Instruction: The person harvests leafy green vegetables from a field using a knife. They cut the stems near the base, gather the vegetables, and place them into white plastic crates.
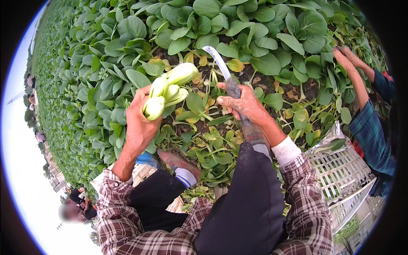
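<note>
Several cut bok choy heads (pixel 173 76) are bunched in my left hand (pixel 142 119), their pale bases turned towards the middle of the view. My right hand (pixel 244 102) grips a sickle by its dark wrapped handle (pixel 233 89). The sickle's narrow curved blade (pixel 218 60) points up and to the left, apart from the bunch. Below both hands the soil is strewn with loose green and yellowing leaves (pixel 212 140). Rows of standing bok choy (pixel 258 41) grow just beyond the blade.
A white plastic crate (pixel 341 169) stands at my right, a loose leaf on its rim. Beside it a co-worker's hands (pixel 346 59) reach into the plants. Another pale crate (pixel 143 173) and blue plastic (pixel 148 159) are by my left leg. More people (pixel 83 204) are farther off at left.
</note>
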Demonstrator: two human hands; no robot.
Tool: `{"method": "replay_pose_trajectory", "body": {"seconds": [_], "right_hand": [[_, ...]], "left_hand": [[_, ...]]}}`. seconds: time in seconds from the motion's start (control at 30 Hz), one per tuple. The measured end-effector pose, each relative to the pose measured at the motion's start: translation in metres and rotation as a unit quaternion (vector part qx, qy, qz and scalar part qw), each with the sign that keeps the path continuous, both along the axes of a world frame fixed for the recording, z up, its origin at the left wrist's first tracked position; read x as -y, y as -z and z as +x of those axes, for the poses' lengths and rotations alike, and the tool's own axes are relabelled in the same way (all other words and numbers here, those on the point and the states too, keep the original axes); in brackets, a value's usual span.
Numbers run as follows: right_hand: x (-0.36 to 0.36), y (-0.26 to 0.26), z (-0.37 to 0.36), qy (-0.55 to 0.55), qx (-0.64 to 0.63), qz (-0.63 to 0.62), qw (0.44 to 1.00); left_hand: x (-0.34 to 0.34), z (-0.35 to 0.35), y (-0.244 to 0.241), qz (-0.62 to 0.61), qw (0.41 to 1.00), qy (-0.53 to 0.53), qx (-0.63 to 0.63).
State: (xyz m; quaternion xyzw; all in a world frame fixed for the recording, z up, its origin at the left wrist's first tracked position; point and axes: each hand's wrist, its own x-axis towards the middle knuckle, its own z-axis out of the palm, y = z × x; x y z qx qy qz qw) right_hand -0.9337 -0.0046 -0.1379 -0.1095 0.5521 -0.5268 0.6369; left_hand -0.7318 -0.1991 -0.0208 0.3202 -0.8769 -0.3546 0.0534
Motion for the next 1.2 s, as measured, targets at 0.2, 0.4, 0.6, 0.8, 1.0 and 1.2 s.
{"method": "replay_pose_trajectory", "body": {"seconds": [0.2, 0.4, 0.6, 0.8, 1.0, 1.2], "right_hand": [[0.014, -0.031, -0.003, 0.074, 0.143, -0.18, 0.97], [-0.001, -0.024, -0.018, 0.072, 0.101, -0.129, 0.984], [-0.015, -0.03, 0.01, 0.161, 0.193, -0.171, 0.953], [-0.049, -0.015, 0.015, 0.164, 0.174, -0.15, 0.959], [-0.095, -0.002, 0.006, 0.135, 0.148, -0.025, 0.98], [-0.08, 0.051, 0.014, 0.136, -0.055, 0.085, 0.986]], "left_hand": [[-0.039, -0.007, -0.014, 0.455, 0.877, -0.153, -0.009], [-0.039, -0.023, -0.024, 0.497, 0.853, -0.141, -0.081], [-0.067, -0.031, 0.012, 0.471, 0.869, -0.133, -0.071], [-0.099, -0.052, 0.041, 0.684, 0.727, -0.041, -0.04], [-0.073, -0.069, 0.053, 0.499, 0.853, 0.083, 0.128], [-0.068, -0.155, 0.056, -0.205, 0.869, 0.435, 0.12]]}}
